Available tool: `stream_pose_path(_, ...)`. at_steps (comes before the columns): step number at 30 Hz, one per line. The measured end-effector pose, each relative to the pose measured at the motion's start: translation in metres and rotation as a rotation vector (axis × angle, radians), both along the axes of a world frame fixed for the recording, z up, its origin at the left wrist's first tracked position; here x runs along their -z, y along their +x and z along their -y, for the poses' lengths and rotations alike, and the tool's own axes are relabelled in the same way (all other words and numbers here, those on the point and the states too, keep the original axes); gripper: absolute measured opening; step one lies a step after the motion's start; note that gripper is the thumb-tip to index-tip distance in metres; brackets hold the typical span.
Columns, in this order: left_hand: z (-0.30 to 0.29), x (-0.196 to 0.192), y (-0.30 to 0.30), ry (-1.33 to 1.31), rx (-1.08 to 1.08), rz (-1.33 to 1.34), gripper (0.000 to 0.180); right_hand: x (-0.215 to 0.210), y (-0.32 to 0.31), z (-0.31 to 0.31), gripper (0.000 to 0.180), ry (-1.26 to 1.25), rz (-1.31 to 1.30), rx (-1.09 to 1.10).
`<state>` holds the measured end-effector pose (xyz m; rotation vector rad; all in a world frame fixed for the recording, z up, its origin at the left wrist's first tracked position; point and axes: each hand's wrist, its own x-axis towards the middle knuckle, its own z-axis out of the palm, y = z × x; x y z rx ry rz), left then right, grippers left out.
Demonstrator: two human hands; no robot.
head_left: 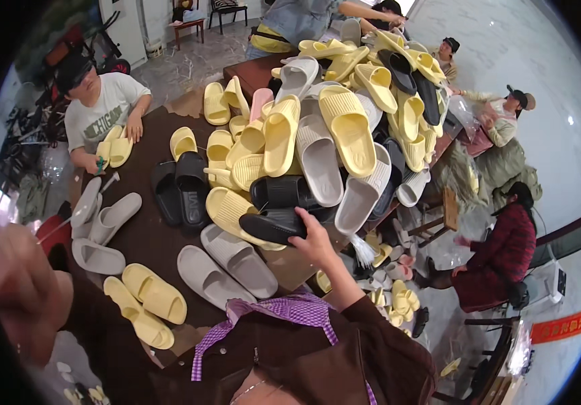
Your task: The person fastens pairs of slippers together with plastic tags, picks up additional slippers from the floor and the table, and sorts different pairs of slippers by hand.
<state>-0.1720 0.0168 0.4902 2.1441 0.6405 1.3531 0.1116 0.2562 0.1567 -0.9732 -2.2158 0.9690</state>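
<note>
Now | right hand [314,237] fingers clamped on black slipper [273,225] | slipper pile [331,128] behind | left hand [23,290] blurred, unclear.

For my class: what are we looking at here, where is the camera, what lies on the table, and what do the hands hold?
There is no machine here. A person wears a fisheye camera on the head, looking down, so straight edges bend. Their right hand grips a black slipper at the edge of a big slipper pile of yellow, grey and black. Their left hand is blurred at the left edge; what it holds cannot be told. Grey pairs and yellow pairs lie on the brown table. Other people work nearby.
</note>
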Motion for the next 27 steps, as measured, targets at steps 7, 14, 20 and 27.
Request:
stream_pose_path(7,-0.002,0.138,-0.012,0.137,-1.029,0.687,0.028,-0.058,-0.001,-0.010,0.070,0.067,-0.032,-0.017)
stream_pose_path(14,0.014,0.258,0.009,-0.449,-0.927,1.089,0.026,-0.080,-0.015,-0.032,0.068,0.183,-0.183,-0.046)
stream_pose_path(20,0.025,0.333,0.061,-0.842,-0.878,1.258,0.025,-0.096,-0.022,-0.042,0.069,0.113,-0.245,-0.055)
stream_pose_path(27,-0.002,0.355,0.111,-1.059,-0.796,0.821,0.029,-0.074,-0.016,-0.051,0.068,-0.005,-0.259,0.003)
